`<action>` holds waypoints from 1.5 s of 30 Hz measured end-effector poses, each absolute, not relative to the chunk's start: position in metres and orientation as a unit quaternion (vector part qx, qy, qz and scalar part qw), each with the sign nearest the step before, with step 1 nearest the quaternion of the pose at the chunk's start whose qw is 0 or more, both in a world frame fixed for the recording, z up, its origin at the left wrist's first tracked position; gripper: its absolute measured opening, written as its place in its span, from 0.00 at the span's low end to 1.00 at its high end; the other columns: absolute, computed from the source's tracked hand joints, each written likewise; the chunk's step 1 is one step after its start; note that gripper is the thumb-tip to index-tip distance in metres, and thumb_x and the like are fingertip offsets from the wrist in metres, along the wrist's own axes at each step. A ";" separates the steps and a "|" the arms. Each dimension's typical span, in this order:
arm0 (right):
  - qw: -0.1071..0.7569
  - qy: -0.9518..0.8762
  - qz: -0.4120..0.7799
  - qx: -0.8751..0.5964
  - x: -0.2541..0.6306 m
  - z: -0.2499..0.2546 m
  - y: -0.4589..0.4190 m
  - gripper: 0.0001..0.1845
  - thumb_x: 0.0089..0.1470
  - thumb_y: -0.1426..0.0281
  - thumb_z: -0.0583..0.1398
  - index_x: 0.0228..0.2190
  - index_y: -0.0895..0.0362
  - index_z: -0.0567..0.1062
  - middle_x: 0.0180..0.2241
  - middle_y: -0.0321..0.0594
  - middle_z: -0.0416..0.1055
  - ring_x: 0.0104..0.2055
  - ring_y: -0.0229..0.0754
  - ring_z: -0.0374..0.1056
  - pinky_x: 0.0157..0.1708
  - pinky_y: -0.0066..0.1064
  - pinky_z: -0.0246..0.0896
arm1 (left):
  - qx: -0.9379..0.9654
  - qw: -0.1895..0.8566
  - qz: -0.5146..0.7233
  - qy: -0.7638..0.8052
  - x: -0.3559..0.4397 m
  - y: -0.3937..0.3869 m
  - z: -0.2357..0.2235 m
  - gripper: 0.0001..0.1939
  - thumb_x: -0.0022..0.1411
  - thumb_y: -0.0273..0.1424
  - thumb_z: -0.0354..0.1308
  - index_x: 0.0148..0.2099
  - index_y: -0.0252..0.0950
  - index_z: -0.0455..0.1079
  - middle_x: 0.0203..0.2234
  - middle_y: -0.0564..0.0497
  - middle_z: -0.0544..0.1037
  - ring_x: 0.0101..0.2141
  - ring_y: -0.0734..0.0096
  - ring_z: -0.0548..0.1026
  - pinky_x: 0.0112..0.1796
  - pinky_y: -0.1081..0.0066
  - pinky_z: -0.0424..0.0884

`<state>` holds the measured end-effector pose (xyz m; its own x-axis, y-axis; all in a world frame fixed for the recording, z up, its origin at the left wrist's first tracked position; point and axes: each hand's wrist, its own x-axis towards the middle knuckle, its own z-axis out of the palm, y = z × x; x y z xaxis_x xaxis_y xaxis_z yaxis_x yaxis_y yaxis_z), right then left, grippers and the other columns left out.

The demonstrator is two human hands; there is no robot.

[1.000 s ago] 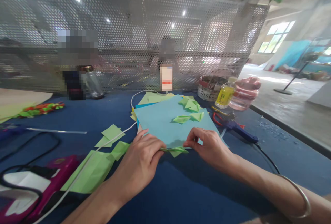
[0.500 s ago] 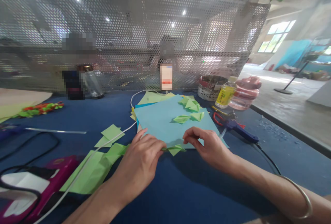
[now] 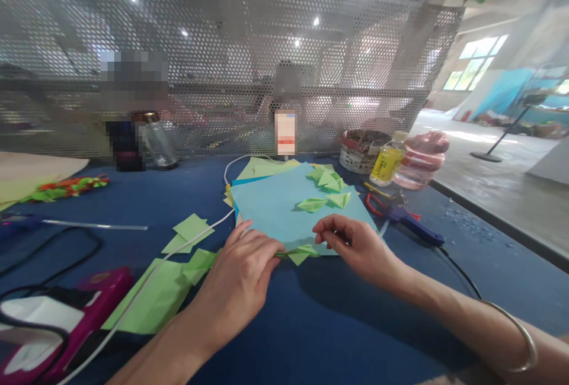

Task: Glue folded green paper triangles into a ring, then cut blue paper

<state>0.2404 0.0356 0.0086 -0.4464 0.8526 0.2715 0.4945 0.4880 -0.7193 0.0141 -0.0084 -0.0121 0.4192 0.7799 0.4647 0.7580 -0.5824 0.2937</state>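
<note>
A small folded green paper piece (image 3: 301, 253) lies at the near edge of a light blue sheet (image 3: 284, 207). My left hand (image 3: 242, 278) pinches its left end with fingers pressed together. My right hand (image 3: 355, 246) pinches its right end, fingers curled over it. Several finished folded green pieces (image 3: 326, 189) rest on the far part of the blue sheet. Both hands hover just above the blue table cover (image 3: 311, 331).
Green paper squares (image 3: 189, 231) and a larger green sheet (image 3: 153, 296) lie at left, crossed by a white cable (image 3: 178, 249). A magenta device (image 3: 57, 314) sits near left. Blue glue gun (image 3: 411, 224), red scissors, yellow bottle (image 3: 386, 163), pink container (image 3: 420, 160) and basket stand at right. A perforated metal screen (image 3: 222, 65) backs the table.
Both hands have shifted slightly away from me with the green piece, and the right hand's fingers have crept further left over it.
</note>
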 end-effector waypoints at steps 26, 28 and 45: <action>0.336 -0.772 0.360 -0.402 0.240 0.004 0.039 0.08 0.56 0.72 0.54 0.37 0.57 0.72 0.33 0.39 0.77 0.34 0.38 0.70 0.34 0.31 0.64 | 0.837 0.026 0.302 0.456 0.015 -0.010 -0.012 0.10 0.63 0.19 0.52 0.40 0.39 0.69 0.33 0.55 0.77 0.36 0.69 0.73 0.56 0.52 0.53; 0.336 -0.768 0.371 -0.399 0.240 0.003 0.040 0.09 0.57 0.71 0.55 0.39 0.57 0.71 0.34 0.40 0.77 0.34 0.39 0.70 0.34 0.32 0.64 | 0.836 0.028 0.305 0.455 0.015 -0.010 -0.013 0.10 0.63 0.19 0.52 0.40 0.39 0.69 0.33 0.55 0.77 0.36 0.69 0.73 0.56 0.52 0.53; 0.342 -0.878 0.182 -0.282 0.240 0.015 0.025 0.04 0.58 0.73 0.56 0.34 0.57 0.72 0.39 0.43 0.67 0.41 0.40 0.65 0.42 0.34 0.62 | 0.834 0.044 0.311 0.453 0.013 -0.009 -0.014 0.12 0.63 0.19 0.52 0.43 0.41 0.67 0.34 0.56 0.76 0.38 0.71 0.73 0.57 0.54 0.51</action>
